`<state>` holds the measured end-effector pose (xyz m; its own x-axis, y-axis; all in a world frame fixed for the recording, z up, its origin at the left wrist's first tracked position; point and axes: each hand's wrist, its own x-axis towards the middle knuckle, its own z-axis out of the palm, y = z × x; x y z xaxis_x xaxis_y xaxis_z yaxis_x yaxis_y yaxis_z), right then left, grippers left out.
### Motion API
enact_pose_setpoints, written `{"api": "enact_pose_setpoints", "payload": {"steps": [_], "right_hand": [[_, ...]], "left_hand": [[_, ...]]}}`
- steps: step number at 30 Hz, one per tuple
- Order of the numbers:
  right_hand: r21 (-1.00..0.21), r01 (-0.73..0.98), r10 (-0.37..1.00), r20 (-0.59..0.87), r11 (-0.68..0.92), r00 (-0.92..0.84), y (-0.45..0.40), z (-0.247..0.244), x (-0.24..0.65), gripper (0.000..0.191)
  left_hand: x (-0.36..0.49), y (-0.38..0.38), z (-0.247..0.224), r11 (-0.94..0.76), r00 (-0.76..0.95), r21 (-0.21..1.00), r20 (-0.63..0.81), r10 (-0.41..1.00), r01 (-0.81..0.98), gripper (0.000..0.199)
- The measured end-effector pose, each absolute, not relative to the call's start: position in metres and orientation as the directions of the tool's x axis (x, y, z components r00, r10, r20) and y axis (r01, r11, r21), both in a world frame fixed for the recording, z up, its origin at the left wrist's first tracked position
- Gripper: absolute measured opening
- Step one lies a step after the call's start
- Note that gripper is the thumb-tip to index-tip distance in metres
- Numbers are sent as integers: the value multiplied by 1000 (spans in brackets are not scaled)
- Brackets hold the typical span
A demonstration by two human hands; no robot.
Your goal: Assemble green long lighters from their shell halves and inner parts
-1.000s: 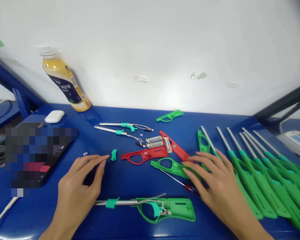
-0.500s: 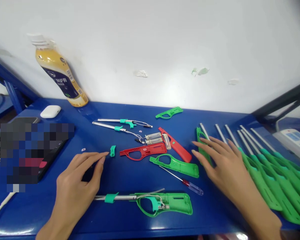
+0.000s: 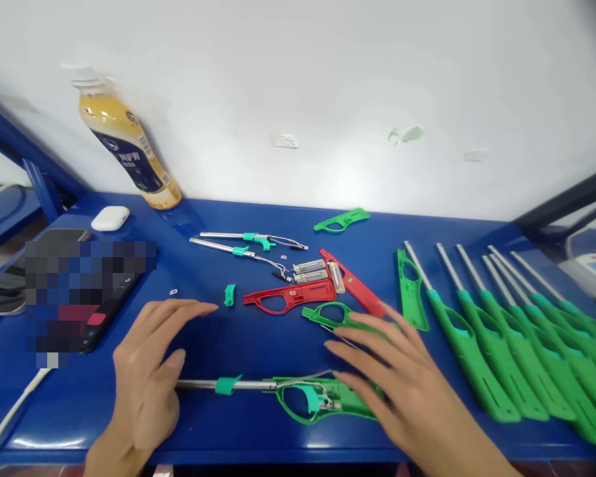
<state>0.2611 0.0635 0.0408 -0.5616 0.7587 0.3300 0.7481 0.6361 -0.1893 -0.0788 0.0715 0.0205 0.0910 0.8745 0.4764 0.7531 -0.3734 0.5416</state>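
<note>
My left hand [image 3: 149,371] has thumb and fingers apart with nothing between them, over the left end of a metal tube [image 3: 251,385]. That tube runs into an open green shell [image 3: 345,401] holding wires and a teal trigger. My right hand [image 3: 397,377] spreads its fingers above the shell's right part, holding nothing, and partly covers a second green shell half [image 3: 322,314] and a screwdriver. Beyond lie red shell halves [image 3: 302,295], clear small tanks [image 3: 310,270], a teal piece [image 3: 229,295] and two tube assemblies [image 3: 223,246].
Several green lighters [image 3: 477,358] lie in a row at the right, beside a green half [image 3: 411,291]. A phone [image 3: 114,308], a white case [image 3: 110,218], a cable [image 3: 14,411] and a yellow drink bottle [image 3: 129,152] stand or lie at the left. A wall rises behind.
My right hand has moved left and down, from the green half beside the lighters to above the open shell. My left thumb has parted from the fingertips. The view has shifted slightly.
</note>
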Motion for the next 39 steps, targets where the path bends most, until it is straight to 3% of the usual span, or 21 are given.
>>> {"api": "enact_pose_setpoints", "payload": {"steps": [5, 8, 10, 16, 31, 36, 39], "right_hand": [[-272, 658, 707, 377, 702, -598, 57, 33, 242, 31], [-305, 626, 694, 393, 718, -604, 54, 36, 244, 32], [-292, 626, 687, 399, 723, -607, 53, 39, 246, 29], [-267, 628, 679, 376, 731, -630, 53, 36, 242, 29], [-358, 643, 732, 412, 677, -542, 44, 33, 244, 29], [-230, 682, 711, 365, 694, -601, 67, 63, 253, 25], [-54, 761, 739, 290, 647, -608, 100, 77, 249, 22]], "left_hand": [[-77, 70, 25, -416, 118, 539, 501, 857, 732, 38], [-64, 64, 32, -451, 145, 496, 538, 830, 742, 25], [-49, 56, 35, -495, 208, 456, 544, 813, 740, 28], [-10, 29, 24, -594, 446, 474, 395, 803, 650, 34], [-10, 26, 9, -584, 465, 503, 353, 812, 637, 36], [-9, 30, 15, -595, 457, 480, 381, 804, 645, 35], [-11, 36, 19, -607, 426, 467, 441, 790, 643, 35]]}}
